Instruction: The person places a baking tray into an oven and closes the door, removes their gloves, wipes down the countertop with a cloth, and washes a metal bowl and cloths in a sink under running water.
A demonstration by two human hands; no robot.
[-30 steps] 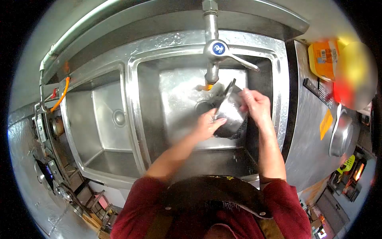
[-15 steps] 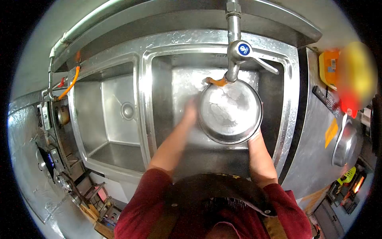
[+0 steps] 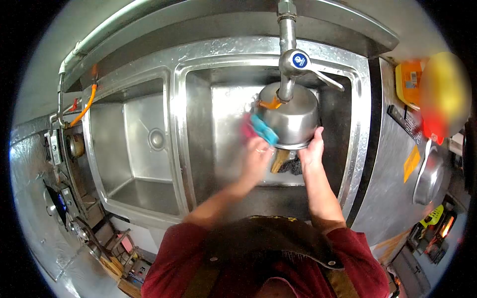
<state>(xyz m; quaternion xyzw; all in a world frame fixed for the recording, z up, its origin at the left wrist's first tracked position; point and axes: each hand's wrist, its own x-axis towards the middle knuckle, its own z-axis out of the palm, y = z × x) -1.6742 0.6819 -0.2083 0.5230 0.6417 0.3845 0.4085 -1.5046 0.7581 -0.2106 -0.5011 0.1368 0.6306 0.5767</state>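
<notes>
Under the faucet (image 3: 286, 74), a metal pot (image 3: 298, 121) is tilted, with its side wall turned up and its rim toward me. My right hand (image 3: 312, 149) grips the pot near its rim on the right. On the left, my left hand (image 3: 259, 151) holds a teal and pink scrubbing sponge (image 3: 263, 130) against or close to the pot's wall; motion blurs it. A tan handle-like piece (image 3: 280, 162) and a dark scouring pad or bristles (image 3: 293, 167) lie in the sink, partly hidden beneath the pot.
Both hands work in the right sink basin (image 3: 223, 104); the left basin (image 3: 141, 134) has a round drain. A faucet lever (image 3: 328, 80) sticks out to the right. On the right counter lie a slotted turner (image 3: 405, 124) and a metal pan (image 3: 428, 179).
The pot has turned from showing its round base to showing its side wall. My left hand has moved right and down, and the sponge is now visible in it.
</notes>
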